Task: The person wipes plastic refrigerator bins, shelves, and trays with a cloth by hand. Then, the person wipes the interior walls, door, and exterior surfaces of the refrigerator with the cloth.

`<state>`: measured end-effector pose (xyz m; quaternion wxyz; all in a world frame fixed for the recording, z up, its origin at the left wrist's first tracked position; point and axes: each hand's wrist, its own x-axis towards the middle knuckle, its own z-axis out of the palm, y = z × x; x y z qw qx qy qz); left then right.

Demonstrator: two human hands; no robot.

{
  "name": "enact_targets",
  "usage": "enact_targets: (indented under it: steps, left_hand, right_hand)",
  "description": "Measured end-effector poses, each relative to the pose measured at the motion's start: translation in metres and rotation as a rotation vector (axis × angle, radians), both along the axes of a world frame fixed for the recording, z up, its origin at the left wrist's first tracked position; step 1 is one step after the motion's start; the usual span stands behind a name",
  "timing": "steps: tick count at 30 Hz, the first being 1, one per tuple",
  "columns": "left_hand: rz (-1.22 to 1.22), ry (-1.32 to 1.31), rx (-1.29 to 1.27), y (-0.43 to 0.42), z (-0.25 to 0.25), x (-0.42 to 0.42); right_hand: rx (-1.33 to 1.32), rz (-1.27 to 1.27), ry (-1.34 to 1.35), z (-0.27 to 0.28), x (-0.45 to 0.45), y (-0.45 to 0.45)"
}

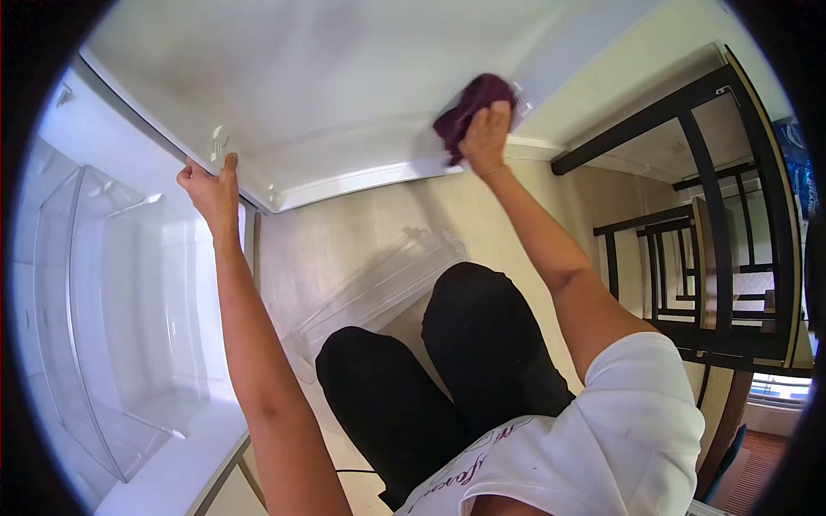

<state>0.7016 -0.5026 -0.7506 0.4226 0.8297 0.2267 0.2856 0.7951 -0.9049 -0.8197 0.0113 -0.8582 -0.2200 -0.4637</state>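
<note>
1. The refrigerator door [344,95] stands open; its white inner panel faces the person.
2. The refrigerator compartment [142,301] lies to the left; a clear plastic bin [379,288] rests on the floor [297,245].
3. The left hand [211,189] pinches the door's edge; a firm hold should steady it.
4. The right hand [488,138] grips a bunched purple cloth [471,96] against the panel's far end; flatter, even pressure would likely wipe better.
</note>
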Motion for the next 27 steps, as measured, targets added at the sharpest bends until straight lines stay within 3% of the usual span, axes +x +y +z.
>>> enact_targets:
  steps: [3,6,16,21,26,27]
  left_hand:
    - [-0.016,-0.022,-0.015,0.001,-0.001,0.002]
    - [-0.025,-0.049,-0.03,0.002,-0.003,0.003]
    - [-0.096,-0.06,-0.121,0.011,-0.009,0.006]
    - [-0.128,0.039,-0.138,0.009,-0.001,0.005]
    - [-0.105,0.055,-0.075,0.008,-0.003,0.009]
    - [-0.124,0.049,-0.097,0.008,-0.003,0.01]
  right_hand:
    - [0.004,-0.084,0.126,0.001,0.004,-0.002]
    - [-0.03,-0.255,0.243,-0.037,0.005,0.012]
    - [-0.069,-0.328,0.579,-0.128,-0.018,0.058]
    - [-0.184,-0.38,0.808,-0.115,-0.03,0.049]
    - [-0.244,-0.4,0.688,-0.12,-0.038,0.036]
    - [-0.157,-0.43,0.702,-0.119,-0.034,0.045]
